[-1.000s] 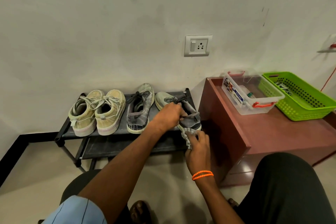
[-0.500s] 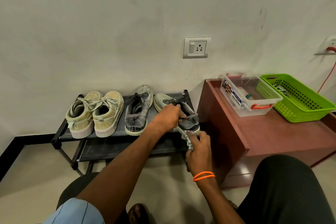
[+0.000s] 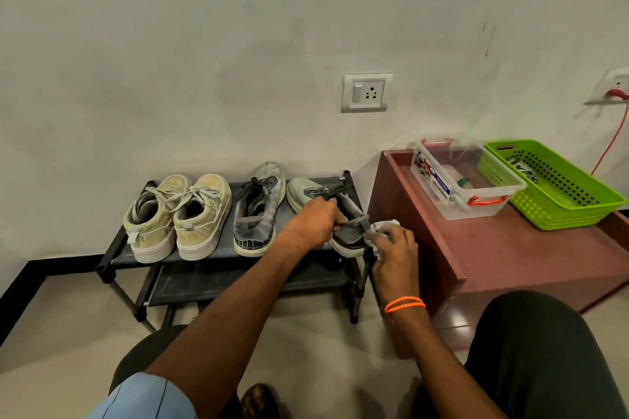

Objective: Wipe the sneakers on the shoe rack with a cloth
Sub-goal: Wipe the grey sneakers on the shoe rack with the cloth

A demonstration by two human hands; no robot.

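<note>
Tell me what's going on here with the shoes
A person is cleaning sneakers on a low black shoe rack. The left hand grips the rightmost grey sneaker near its opening, steadying it on the top shelf. The right hand holds a light cloth against that shoe's heel end. The other grey sneaker and a beige pair sit untouched to the left.
</note>
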